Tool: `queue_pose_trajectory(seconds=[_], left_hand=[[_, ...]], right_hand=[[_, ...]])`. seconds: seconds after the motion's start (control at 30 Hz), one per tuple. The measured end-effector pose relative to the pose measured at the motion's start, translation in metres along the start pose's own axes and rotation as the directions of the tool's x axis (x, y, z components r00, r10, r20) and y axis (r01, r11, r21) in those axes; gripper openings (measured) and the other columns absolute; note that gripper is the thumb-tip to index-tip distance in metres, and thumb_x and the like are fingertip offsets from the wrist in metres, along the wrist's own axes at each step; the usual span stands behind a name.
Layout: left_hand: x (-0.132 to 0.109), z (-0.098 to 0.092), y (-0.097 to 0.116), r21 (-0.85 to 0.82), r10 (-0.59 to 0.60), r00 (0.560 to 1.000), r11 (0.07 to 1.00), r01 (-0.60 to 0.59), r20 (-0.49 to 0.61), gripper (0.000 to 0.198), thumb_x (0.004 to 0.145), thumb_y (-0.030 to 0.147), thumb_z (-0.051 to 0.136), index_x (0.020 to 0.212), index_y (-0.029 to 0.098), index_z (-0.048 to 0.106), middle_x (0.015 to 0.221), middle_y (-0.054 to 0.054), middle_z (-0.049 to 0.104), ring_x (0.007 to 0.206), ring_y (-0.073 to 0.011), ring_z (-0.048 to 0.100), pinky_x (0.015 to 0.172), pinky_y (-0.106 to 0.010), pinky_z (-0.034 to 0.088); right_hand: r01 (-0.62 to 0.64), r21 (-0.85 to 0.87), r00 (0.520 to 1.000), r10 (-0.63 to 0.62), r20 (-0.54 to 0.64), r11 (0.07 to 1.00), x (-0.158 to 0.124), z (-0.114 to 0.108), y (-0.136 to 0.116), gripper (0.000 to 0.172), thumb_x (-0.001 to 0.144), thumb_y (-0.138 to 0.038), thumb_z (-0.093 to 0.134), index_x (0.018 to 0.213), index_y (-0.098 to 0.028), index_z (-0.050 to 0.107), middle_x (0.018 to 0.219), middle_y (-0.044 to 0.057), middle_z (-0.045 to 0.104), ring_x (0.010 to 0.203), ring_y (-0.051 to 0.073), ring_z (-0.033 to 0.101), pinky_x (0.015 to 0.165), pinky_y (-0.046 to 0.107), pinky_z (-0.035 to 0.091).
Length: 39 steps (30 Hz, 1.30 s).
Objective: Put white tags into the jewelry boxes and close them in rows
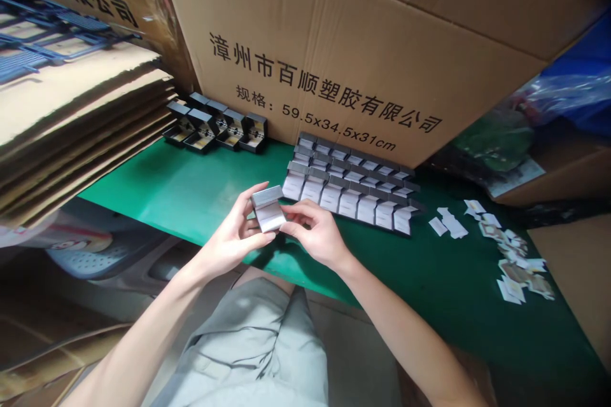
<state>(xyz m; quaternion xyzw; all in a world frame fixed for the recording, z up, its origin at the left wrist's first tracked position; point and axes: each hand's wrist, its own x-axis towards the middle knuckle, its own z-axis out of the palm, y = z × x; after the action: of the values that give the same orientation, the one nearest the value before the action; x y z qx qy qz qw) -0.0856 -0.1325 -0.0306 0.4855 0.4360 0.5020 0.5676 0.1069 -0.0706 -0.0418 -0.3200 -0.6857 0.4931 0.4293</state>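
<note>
A small dark box with a pale lining stands lid-up in my hands, over the front part of the green table. My left hand grips it from the left, thumb along its lower edge. On its right side, the fingers and thumb of my right hand pinch the box. Several similar boxes with white linings sit in rows just beyond my right hand. Farther back on the left are several black boxes with raised lids and yellowish insides.
Loose white inserts and a pile of pale pieces lie on the right. A large printed carton rises behind the table. Stacked cardboard sheets flank it at left, and plastic bags lie at the right back.
</note>
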Motion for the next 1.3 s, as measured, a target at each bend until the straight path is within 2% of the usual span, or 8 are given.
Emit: queue_pose_trajectory(seconds=[0.13, 0.23, 0.47, 0.63, 0.73, 0.83, 1.0, 1.3], left_hand=[[0.001, -0.001, -0.002, -0.016, -0.003, 1.0, 1.0, 0.003, 0.0, 0.086, 0.084, 0.029, 0.08, 0.155, 0.036, 0.033, 0.154, -0.012, 0.048, 0.11, -0.0246, 0.07, 0.096, -0.036, 0.058], [0.001, -0.002, -0.003, -0.043, 0.007, 1.0, 0.999, -0.006, 0.009, 0.088, 0.084, 0.028, 0.08, 0.156, 0.036, 0.031, 0.152, -0.011, 0.05, 0.11, -0.0241, 0.069, 0.098, -0.037, 0.057], [0.001, -0.002, -0.002, -0.069, 0.005, 1.0, 0.998, -0.004, 0.015, 0.094, 0.085, 0.023, 0.076, 0.161, 0.037, 0.024, 0.148, -0.01, 0.053, 0.113, -0.0244, 0.066, 0.097, -0.035, 0.056], [0.002, 0.001, 0.0, 0.021, 0.008, 1.0, 1.0, -0.008, 0.002, 0.097, 0.081, 0.019, 0.072, 0.163, 0.033, 0.022, 0.142, -0.01, 0.057, 0.102, -0.0206, 0.066, 0.091, -0.033, 0.056], [0.002, 0.003, 0.002, 0.069, -0.006, 1.0, 0.998, 0.006, -0.001, 0.102, 0.08, 0.02, 0.071, 0.165, 0.031, 0.015, 0.129, -0.008, 0.064, 0.086, -0.0156, 0.063, 0.077, -0.028, 0.056], [0.002, 0.002, 0.003, 0.079, -0.017, 0.999, 0.997, 0.015, 0.029, 0.106, 0.081, 0.02, 0.07, 0.166, 0.03, 0.007, 0.115, -0.005, 0.068, 0.081, -0.0142, 0.061, 0.075, -0.027, 0.055], [0.001, -0.002, -0.003, 0.048, 0.005, 0.998, 0.999, -0.008, 0.066, 0.105, 0.084, 0.021, 0.071, 0.165, 0.033, 0.005, 0.124, -0.007, 0.065, 0.088, -0.0147, 0.063, 0.079, -0.026, 0.055], [-0.001, -0.001, -0.003, 0.053, 0.033, 0.997, 0.998, -0.036, 0.064, 0.098, 0.089, 0.029, 0.073, 0.165, 0.036, 0.01, 0.137, -0.01, 0.057, 0.11, -0.0217, 0.065, 0.096, -0.034, 0.055]], right_hand=[[0.187, -0.238, 0.98, -0.197, -0.017, 0.953, -0.004, -0.001, 0.003, 0.017, 0.09, -0.03, 0.075, 0.104, -0.021, 0.08, 0.085, 0.003, 0.069, 0.07, 0.013, 0.062, 0.064, 0.025, 0.053], [0.339, -0.4, 0.937, -0.342, 0.066, 0.852, -0.007, -0.003, 0.002, 0.022, 0.098, -0.034, 0.065, 0.112, -0.021, 0.077, 0.091, 0.006, 0.071, 0.076, 0.015, 0.066, 0.07, 0.027, 0.058], [0.5, -0.517, 0.862, -0.456, 0.221, 0.695, -0.005, -0.01, -0.008, 0.023, 0.1, -0.027, 0.06, 0.115, -0.016, 0.074, 0.098, 0.01, 0.076, 0.084, 0.017, 0.072, 0.075, 0.028, 0.061], [0.512, -0.602, 0.848, -0.472, 0.24, 0.613, -0.004, -0.011, -0.01, 0.021, 0.096, -0.025, 0.062, 0.114, -0.02, 0.073, 0.095, 0.007, 0.079, 0.079, 0.017, 0.073, 0.074, 0.028, 0.062], [0.534, -0.581, 0.835, -0.489, 0.251, 0.614, -0.004, -0.01, -0.01, 0.017, 0.094, -0.021, 0.063, 0.108, -0.02, 0.073, 0.097, 0.007, 0.079, 0.083, 0.018, 0.074, 0.078, 0.029, 0.062], [0.544, -0.525, 0.833, -0.496, 0.245, 0.654, -0.005, -0.009, -0.01, 0.011, 0.094, -0.02, 0.063, 0.101, -0.019, 0.072, 0.095, 0.007, 0.078, 0.083, 0.017, 0.074, 0.077, 0.029, 0.063], [0.521, -0.437, 0.852, -0.481, 0.208, 0.733, -0.005, -0.007, -0.011, 0.009, 0.094, -0.02, 0.064, 0.1, -0.017, 0.07, 0.093, 0.009, 0.075, 0.082, 0.017, 0.071, 0.075, 0.029, 0.062], [0.476, -0.454, 0.878, -0.433, 0.202, 0.753, -0.006, -0.006, -0.011, 0.011, 0.091, -0.022, 0.064, 0.101, -0.022, 0.07, 0.098, 0.008, 0.074, 0.089, 0.018, 0.071, 0.081, 0.031, 0.062]])
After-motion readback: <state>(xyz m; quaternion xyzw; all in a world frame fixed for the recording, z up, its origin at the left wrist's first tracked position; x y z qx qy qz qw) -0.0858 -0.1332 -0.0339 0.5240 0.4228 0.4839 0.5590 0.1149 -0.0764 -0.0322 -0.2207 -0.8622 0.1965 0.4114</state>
